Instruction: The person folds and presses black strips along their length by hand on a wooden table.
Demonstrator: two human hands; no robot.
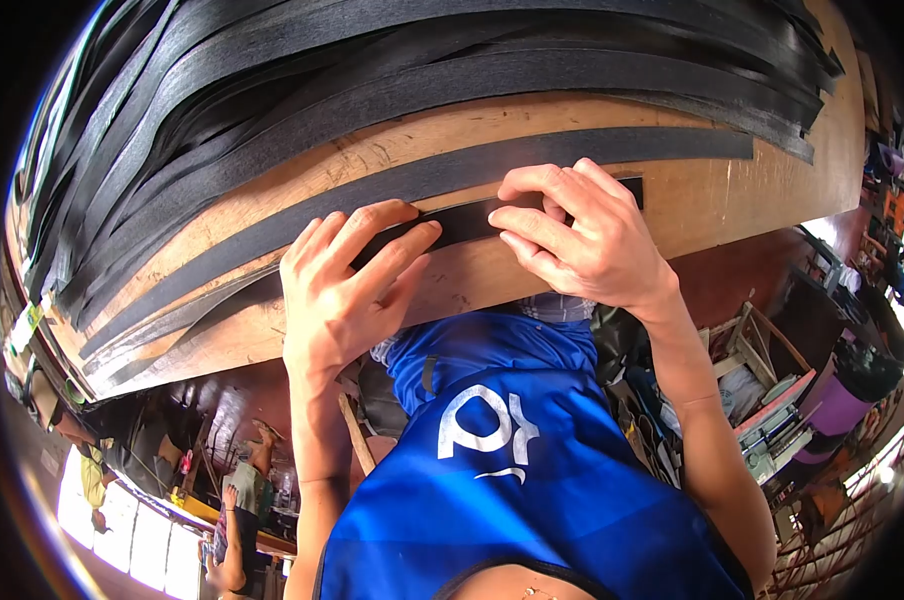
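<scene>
Perhaps the strip (463, 222) could be skewed by uneven pressure; pinching by left hand (340, 285) or right hand (594, 238) cannot be confirmed.

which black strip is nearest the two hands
The strip showing between the left hand and right hand. It lies closer to the blue apron than the long flat strip beyond it, with the heaped strips farther still.
</scene>
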